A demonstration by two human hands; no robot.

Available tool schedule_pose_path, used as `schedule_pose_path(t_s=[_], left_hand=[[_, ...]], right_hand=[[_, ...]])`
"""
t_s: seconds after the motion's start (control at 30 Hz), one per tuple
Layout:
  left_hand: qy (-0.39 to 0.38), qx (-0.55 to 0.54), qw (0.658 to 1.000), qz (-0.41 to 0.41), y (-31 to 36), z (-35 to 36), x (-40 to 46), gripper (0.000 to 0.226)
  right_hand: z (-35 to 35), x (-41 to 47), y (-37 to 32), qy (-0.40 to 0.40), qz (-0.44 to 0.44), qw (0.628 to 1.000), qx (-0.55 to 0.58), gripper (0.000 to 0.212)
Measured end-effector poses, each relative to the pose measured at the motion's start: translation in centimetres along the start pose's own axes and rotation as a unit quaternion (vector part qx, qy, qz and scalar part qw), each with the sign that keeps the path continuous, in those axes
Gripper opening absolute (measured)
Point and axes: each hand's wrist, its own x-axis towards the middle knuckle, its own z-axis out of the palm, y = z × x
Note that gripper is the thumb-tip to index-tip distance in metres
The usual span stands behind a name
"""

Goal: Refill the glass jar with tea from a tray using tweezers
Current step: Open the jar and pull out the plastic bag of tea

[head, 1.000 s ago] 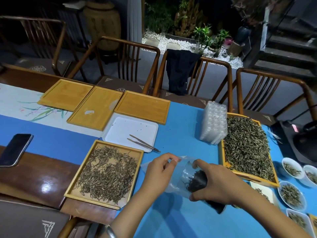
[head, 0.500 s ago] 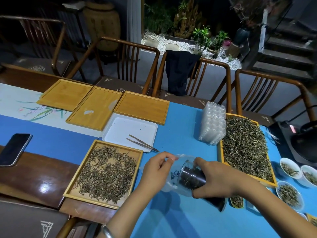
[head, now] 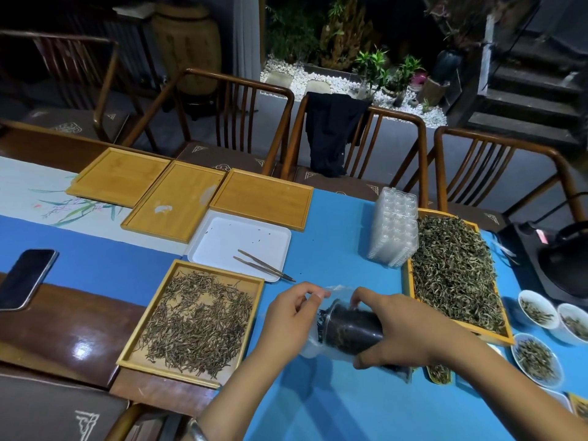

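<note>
My right hand (head: 404,332) grips a glass jar (head: 346,329) of dark tea, tipped on its side with its mouth to the left. A clear plastic bag (head: 313,343) lies around the jar's mouth, and my left hand (head: 291,313) pinches the bag's upper edge. Tweezers (head: 264,267) lie on the white tray (head: 222,240) just beyond my hands. A wooden tray of thin tea leaves (head: 199,319) sits to the left. To the right is a bigger wooden tray heaped with tea (head: 455,272).
Three bare wooden trays (head: 264,198) line the far side. Stacked clear plastic boxes (head: 394,230) stand by the right tray. Small white bowls of tea (head: 537,310) sit at far right, near a black kettle base (head: 560,265). A phone (head: 27,276) lies at left.
The jar has tipped further toward the bag, and more of its dark tea shows near the mouth. Both hands have stayed in nearly the same place.
</note>
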Motion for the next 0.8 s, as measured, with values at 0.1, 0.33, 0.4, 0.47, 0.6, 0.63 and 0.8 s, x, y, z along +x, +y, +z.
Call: schedule_pose_path(t_s=[0.1, 0.33, 0.4, 0.47, 0.6, 0.63, 0.8], left_hand=[[0.006, 0.007, 1.0, -0.001, 0.1, -0.3, -0.1, 0.021], [0.015, 0.031, 0.999, -0.008, -0.1, -0.8, -0.2, 0.027], [0.02, 0.034, 0.999, -0.01, -0.2, -0.8, -0.3, 0.028], [0.018, 0.035, 0.999, -0.01, -0.5, -0.9, -0.4, 0.026], [0.024, 0.023, 0.999, -0.029, -0.5, -0.8, -0.5, 0.027], [0.027, 0.024, 0.999, -0.036, -0.5, -0.7, -0.5, 0.028], [0.033, 0.018, 0.998, -0.046, -0.3, -0.5, -0.5, 0.024]], right_hand=[[0.0, -0.2, -0.3, 0.02, -0.008, 0.999, -0.039, 0.078], [-0.3, -0.1, -1.2, 0.044, -0.028, 0.994, -0.099, 0.08], [-0.5, -0.2, -1.3, 0.041, -0.025, 0.994, -0.096, 0.079], [-0.7, -0.2, -1.5, 0.035, -0.02, 0.995, -0.092, 0.08], [-0.9, -0.3, -2.0, 0.017, -0.011, 0.995, -0.101, 0.079], [-1.0, -0.3, -2.2, 0.014, -0.01, 0.994, -0.108, 0.078], [-0.8, 0.3, -4.0, 0.05, -0.021, 0.979, -0.195, 0.062]])
